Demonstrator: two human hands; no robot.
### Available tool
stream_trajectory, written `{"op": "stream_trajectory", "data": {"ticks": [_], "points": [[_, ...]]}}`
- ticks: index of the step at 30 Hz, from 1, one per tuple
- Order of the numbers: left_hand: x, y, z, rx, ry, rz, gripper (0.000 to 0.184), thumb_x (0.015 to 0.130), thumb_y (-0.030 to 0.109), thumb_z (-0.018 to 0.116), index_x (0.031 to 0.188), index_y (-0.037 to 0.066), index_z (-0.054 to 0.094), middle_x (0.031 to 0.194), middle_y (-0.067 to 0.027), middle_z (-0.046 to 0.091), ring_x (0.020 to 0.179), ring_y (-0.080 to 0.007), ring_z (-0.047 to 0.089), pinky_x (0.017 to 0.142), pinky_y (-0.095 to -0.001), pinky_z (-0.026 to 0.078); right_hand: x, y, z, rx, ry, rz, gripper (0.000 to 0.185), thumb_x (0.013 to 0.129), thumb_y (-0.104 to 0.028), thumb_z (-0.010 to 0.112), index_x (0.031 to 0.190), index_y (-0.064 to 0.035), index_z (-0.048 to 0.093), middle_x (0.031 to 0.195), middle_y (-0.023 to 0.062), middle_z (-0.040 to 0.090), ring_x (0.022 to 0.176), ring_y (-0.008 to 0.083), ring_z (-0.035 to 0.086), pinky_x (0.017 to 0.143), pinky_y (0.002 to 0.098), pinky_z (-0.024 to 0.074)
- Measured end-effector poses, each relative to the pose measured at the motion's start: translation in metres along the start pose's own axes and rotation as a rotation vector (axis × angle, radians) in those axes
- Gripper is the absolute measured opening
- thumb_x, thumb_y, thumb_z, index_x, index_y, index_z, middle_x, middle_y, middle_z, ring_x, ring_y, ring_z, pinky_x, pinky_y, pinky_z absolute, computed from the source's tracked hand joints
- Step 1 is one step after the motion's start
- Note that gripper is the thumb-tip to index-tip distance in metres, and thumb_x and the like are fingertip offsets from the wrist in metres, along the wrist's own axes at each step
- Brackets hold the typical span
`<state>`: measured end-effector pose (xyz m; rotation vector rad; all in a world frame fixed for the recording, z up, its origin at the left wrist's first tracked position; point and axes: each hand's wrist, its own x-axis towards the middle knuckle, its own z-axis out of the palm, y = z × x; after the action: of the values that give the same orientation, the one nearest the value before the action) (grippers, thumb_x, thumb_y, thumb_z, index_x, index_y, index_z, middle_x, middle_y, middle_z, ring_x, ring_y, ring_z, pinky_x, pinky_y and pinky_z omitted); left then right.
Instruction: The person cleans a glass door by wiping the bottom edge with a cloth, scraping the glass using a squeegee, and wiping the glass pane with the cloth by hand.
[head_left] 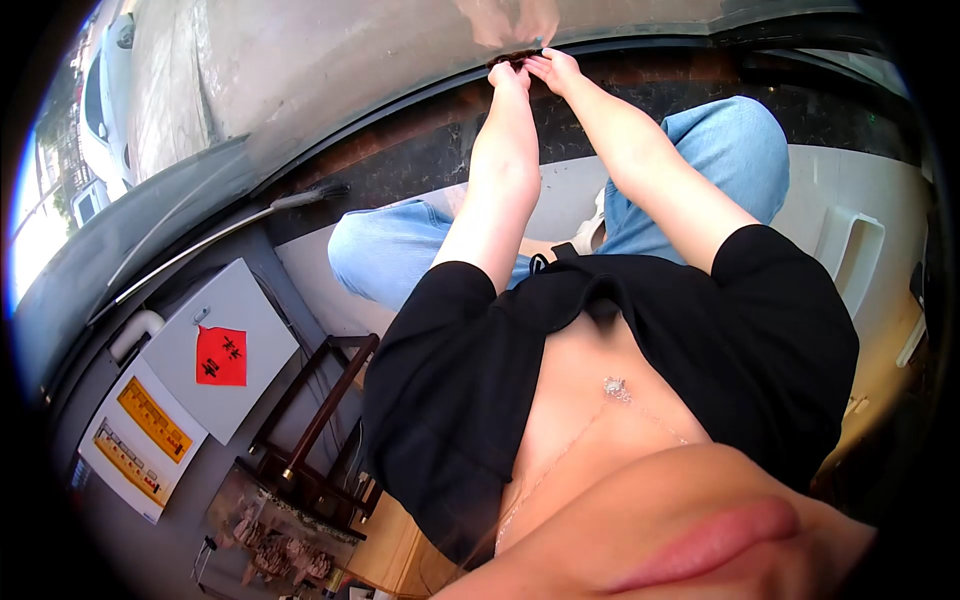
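Note:
Both arms reach away from me to the foot of a glass pane [340, 75]. My left hand [510, 74] has its fingers closed on a small dark brown thing [514, 58], whose kind I cannot make out. My right hand [555, 70] is right beside it, palm partly turned up, fingertips pinched at the same thing's right end. A tiny bluish tip shows just above the fingers. The hands are small in view, so finger detail is limited. Their reflection shows in the glass.
A dark stone ledge [415, 150] runs under the glass, with a long-handled brush [300, 197] leaning at left. My bent knees [735, 150] flank my arms. Lower left are a grey cabinet [255, 300] with red paper and a dark wooden rack [310, 415]. A white-framed piece [855, 255] stands right.

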<state>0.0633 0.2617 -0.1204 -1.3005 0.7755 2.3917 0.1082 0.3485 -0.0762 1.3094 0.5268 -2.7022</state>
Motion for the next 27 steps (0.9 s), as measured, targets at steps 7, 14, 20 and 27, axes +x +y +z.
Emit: {"op": "stream_trajectory", "data": {"ticks": [7, 14, 20, 27], "points": [[0.007, 0.044, -0.01, -0.12, 0.151, 0.037, 0.026, 0.08, 0.009, 0.025, 0.099, 0.002, 0.042, 0.102, -0.0126, 0.044, 0.094, -0.0297, 0.042, 0.082, -0.0479, 0.034, -0.015, 0.016, -0.01, -0.099, 0.147, -0.007, 0.032, 0.08, -0.01, 0.033, 0.108, 0.0043, 0.031, 0.105, 0.022, 0.041, 0.092, 0.0324, 0.046, 0.077, 0.0383, 0.0419], [0.003, 0.151, -0.051, 0.054, 0.368, 0.531, 0.024, 0.068, -0.01, 0.038, 0.09, -0.003, 0.043, 0.087, -0.0118, 0.049, 0.071, -0.0228, 0.05, 0.058, -0.0334, 0.044, -0.015, 0.025, -0.032, -0.158, 0.16, 0.052, 0.03, 0.079, -0.012, 0.033, 0.106, 0.0028, 0.034, 0.1, 0.0194, 0.045, 0.087, 0.0303, 0.049, 0.075, 0.0388, 0.0427], [0.007, 0.133, -0.064, 0.516, 0.457, 0.823, 0.015, 0.062, -0.013, 0.047, 0.074, -0.004, 0.048, 0.078, -0.007, 0.052, 0.067, -0.0147, 0.049, 0.06, -0.0277, 0.044, -0.024, 0.036, -0.025, -0.417, 0.178, 0.054, 0.03, 0.079, -0.016, 0.035, 0.105, -0.002, 0.039, 0.097, 0.0141, 0.049, 0.081, 0.026, 0.052, 0.068, 0.036, 0.0455], [-0.005, 0.106, -0.059, 0.893, 0.548, 0.899, 0.014, 0.061, -0.004, 0.051, 0.075, -0.003, 0.051, 0.077, -0.0127, 0.056, 0.069, -0.0222, 0.053, 0.065, -0.0293, 0.041, -0.042, 0.054, -0.021, -1.846, 0.063, -0.668, 0.027, 0.069, -0.009, 0.042, 0.096, -0.0069, 0.048, 0.099, 0.0078, 0.048, 0.087, 0.022, 0.048, 0.074, 0.0322, 0.0406]]}}
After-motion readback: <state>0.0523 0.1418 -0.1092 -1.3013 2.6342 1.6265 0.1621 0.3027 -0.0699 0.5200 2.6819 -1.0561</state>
